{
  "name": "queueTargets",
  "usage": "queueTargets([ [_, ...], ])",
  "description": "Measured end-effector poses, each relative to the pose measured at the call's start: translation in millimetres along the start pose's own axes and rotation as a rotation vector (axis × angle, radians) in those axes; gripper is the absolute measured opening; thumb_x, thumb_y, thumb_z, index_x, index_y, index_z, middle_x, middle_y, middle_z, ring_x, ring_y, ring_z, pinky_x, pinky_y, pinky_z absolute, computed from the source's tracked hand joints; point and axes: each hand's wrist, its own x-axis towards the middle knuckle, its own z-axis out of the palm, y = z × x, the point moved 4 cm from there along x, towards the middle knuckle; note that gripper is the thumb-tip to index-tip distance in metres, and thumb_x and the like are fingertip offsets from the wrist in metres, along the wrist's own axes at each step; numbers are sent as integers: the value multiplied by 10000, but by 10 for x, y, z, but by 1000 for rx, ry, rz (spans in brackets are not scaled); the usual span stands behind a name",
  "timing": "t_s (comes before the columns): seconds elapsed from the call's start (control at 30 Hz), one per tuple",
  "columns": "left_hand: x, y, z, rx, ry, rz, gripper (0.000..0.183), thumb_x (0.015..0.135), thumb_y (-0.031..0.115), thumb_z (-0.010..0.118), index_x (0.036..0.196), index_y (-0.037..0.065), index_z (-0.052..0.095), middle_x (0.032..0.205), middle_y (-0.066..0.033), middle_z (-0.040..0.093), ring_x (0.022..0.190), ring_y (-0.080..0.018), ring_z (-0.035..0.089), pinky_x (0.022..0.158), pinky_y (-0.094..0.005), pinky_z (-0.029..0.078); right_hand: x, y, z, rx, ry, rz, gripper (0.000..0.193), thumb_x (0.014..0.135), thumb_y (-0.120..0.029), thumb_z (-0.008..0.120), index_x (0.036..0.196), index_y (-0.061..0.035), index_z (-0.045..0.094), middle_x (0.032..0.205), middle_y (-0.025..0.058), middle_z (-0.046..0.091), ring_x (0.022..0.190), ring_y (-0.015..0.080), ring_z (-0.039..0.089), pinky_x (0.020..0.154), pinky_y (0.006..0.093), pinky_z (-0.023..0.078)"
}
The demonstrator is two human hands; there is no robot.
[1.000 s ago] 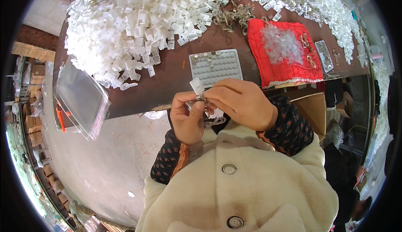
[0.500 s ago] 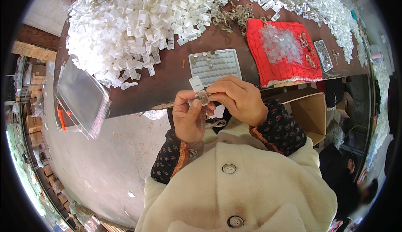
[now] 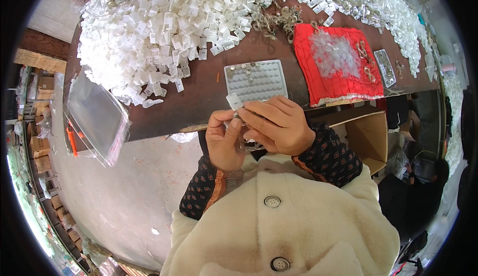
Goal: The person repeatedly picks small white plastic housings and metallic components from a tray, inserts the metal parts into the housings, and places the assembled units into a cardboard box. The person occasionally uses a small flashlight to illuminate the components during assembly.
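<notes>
My left hand (image 3: 224,141) is pinched on a small piece of white and clear plastic; a flat white plastic tab (image 3: 234,101) stands up from the fingertips. Against it the fingers of my right hand (image 3: 281,124) are closed, covering most of the clear part. What the right fingertips grip is hidden. Just beyond both hands, on the brown table, lies a grey dimpled tray (image 3: 276,88) with several small round silver discs (image 3: 249,67), like button cells, in its far rows.
A big heap of white plastic pieces (image 3: 164,27) covers the table's far left. Clear bits (image 3: 334,53) lie on a red cloth (image 3: 306,57), beside a small box of parts (image 3: 384,67). Clear bags (image 3: 97,109) hang over the left edge. A person in black (image 3: 413,201) is at right.
My right hand has shifted slightly left and down, its fingers now covering the clear part. The white tab has tilted. At right, the person in black has moved.
</notes>
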Motion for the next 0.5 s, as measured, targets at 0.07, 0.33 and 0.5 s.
queueTargets([
  [0.07,23,25,-3,9,-33,27,158,966,60,574,1118,65,531,1069,-128,654,871,-202,655,701,-322,526,14,65,17,40,-10,66,306,779,-39,738,1079,-35,677,965,149,670,798,300,652,692,361,520],
  [0.33,42,20,-115,73,-27,39,157,982,83,546,1135,61,517,1080,-170,649,848,-200,656,714,-325,528,47,775,179,-90,-76,390,135,808,-66,711,932,-74,656,848,108,630,772,322,623,662,384,505],
  [0.5,44,37,-225,217,81,34,255,947,152,606,1163,68,502,1044,-157,638,796,-173,621,674,-293,514,-36,952,337,-196,-209,435,119,797,-182,666,886,-111,634,914,103,641,887,324,637,714,431,524],
])
